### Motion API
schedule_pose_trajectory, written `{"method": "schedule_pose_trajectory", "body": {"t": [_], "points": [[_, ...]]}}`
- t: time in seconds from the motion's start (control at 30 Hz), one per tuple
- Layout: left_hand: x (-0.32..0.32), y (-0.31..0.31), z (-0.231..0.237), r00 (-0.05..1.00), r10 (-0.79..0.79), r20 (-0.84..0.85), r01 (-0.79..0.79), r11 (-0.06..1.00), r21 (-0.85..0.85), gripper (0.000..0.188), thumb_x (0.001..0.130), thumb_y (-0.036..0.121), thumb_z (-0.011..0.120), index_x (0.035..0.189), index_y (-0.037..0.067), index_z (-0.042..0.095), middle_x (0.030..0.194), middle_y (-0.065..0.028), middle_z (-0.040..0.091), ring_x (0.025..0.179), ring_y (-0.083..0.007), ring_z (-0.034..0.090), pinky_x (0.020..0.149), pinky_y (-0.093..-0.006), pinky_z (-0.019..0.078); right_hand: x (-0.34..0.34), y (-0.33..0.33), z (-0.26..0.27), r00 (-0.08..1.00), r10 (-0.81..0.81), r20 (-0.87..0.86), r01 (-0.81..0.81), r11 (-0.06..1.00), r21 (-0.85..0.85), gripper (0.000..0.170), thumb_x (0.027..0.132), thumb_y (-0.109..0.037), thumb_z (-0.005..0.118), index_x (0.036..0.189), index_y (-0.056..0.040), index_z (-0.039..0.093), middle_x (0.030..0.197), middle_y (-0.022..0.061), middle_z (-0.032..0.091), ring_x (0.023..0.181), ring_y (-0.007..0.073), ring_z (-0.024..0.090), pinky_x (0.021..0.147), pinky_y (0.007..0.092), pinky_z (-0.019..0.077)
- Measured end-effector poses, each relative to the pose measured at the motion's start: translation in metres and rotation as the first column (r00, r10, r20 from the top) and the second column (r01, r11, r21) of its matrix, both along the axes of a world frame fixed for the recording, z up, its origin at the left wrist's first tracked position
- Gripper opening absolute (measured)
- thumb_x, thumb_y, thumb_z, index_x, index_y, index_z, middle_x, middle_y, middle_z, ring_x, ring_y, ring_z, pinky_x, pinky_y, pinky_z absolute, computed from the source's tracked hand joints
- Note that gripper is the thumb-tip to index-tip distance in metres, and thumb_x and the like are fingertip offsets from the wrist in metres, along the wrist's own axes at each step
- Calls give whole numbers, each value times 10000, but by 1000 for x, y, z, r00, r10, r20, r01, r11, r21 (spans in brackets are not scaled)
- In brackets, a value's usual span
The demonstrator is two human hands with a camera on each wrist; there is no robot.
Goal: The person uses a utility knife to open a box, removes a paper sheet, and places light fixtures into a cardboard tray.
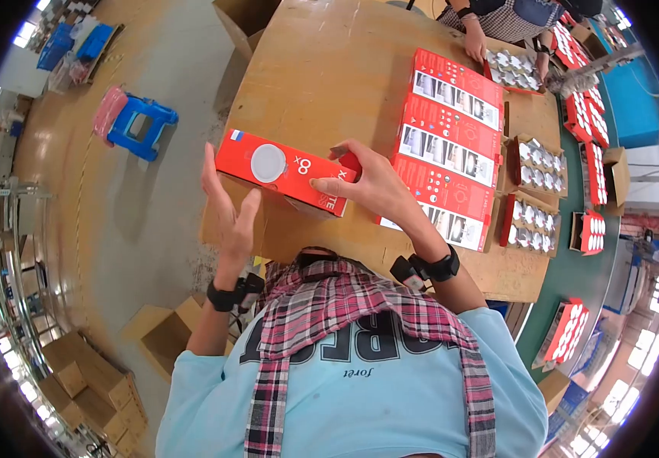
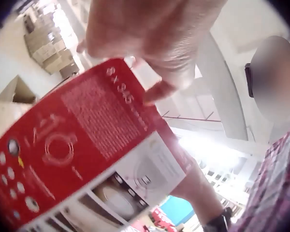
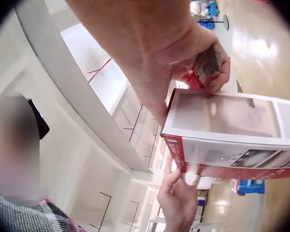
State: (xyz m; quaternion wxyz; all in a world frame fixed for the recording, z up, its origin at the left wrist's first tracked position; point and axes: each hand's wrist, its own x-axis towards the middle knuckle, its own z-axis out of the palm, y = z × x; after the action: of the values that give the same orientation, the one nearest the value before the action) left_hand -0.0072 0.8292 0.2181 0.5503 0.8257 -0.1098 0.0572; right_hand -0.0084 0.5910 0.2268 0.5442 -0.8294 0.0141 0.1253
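Hands, two, touch one red box, near three others.

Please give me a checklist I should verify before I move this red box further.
1. Right hand grips the red box: ok, its thumb lies on the printed face.
2. Left hand curled firmly around the box: not ok, its fingers look rather straight at the other end.
3. Box resting on the table: not ok, it is held up above it.
4. Box end under the right hand fully closed: cannot tell, the hand covers part of it.
5. Red boxes in the row lined up: ok, they lie side by side.
6. Bare tabletop between the held box and the far edge: ok.
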Motion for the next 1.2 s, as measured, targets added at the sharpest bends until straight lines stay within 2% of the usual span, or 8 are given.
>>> {"method": "schedule_pose_trajectory", "body": {"t": [0.1, 0.3, 0.4, 0.5, 0.6, 0.9, 1.0, 1.2], "points": [[-18, -15, -2, 990, 140, -12, -141, 984, -111, 807, 859, 143, 536, 1498, 57, 51, 1533, -170, 122, 1427, -264, 118, 1149, -441, 72, -3, 2, -3, 1000, -8, -26, 8, 1000, 13, 786, 681, -562, 753, 1082, 83, 551, 964, 208, 624, 905, 276, 622, 786, 369, 488], [-25, -26, -11, 986, 142, -92, -162, 947, -278, 846, 867, 147, 552, 1499, 61, -4, 1544, -162, 69, 1441, -247, 53, 1143, -441, 46, -7, 5, -3, 999, -34, 3, 34, 999, 26, 752, 679, -536, 770, 1046, 81, 542, 961, 213, 621, 893, 280, 625, 774, 367, 490], [-26, -28, -10, 986, 134, -103, -159, 938, -307, 902, 862, 180, 574, 1485, 38, -62, 1533, -201, 47, 1441, -259, 24, 1141, -456, -4, -8, 6, -5, 1000, -25, 15, 24, 999, 29, 746, 686, -533, 767, 1042, 82, 539, 955, 212, 620, 886, 283, 627, 768, 365, 492], [-27, -28, -13, 985, 151, -88, -171, 934, -314, 907, 857, 191, 579, 1486, 36, -55, 1533, -202, 47, 1441, -261, 24, 1141, -457, 7, -11, 8, -4, 1000, -12, 26, 11, 999, 43, 727, 693, -526, 764, 1051, 67, 541, 936, 200, 629, 873, 275, 632, 766, 359, 495], [-26, -24, -15, 987, 141, -81, -160, 935, -317, 907, 853, 196, 580, 1486, 35, -50, 1531, -203, 50, 1441, -263, 28, 1141, -461, 17, -12, 10, 4, 999, 22, -39, -20, 999, 37, 709, 701, -523, 759, 1063, 50, 548, 922, 186, 639, 861, 269, 639, 765, 356, 500], [-21, -32, -3, 981, 140, -137, -184, 901, -393, 879, 838, 125, 548, 1487, 37, -39, 1525, -184, 87, 1426, -274, 102, 1147, -461, 59, -10, 11, 7, 995, 90, -38, -89, 996, 23, 703, 724, -528, 741, 1090, 49, 575, 952, 187, 662, 891, 262, 657, 770, 350, 506], [-20, -29, -3, 974, 143, -176, -199, 908, -369, 873, 833, 72, 536, 1491, 58, -38, 1521, -166, 102, 1411, -262, 148, 1149, -455, 70, -10, 10, 6, 995, 94, -27, -94, 996, 11, 710, 725, -532, 740, 1096, 52, 579, 963, 197, 661, 900, 269, 659, 777, 349, 506], [-18, -19, 3, 972, -9, -236, -119, 843, -525, 887, 836, 21, 520, 1501, 115, -58, 1524, -146, 105, 1389, -247, 205, 1150, -437, 87, -11, 11, -1, 994, 90, -63, -83, 991, 107, 699, 736, -500, 745, 1120, 57, 569, 997, 199, 659, 926, 255, 653, 791, 346, 506]]}}
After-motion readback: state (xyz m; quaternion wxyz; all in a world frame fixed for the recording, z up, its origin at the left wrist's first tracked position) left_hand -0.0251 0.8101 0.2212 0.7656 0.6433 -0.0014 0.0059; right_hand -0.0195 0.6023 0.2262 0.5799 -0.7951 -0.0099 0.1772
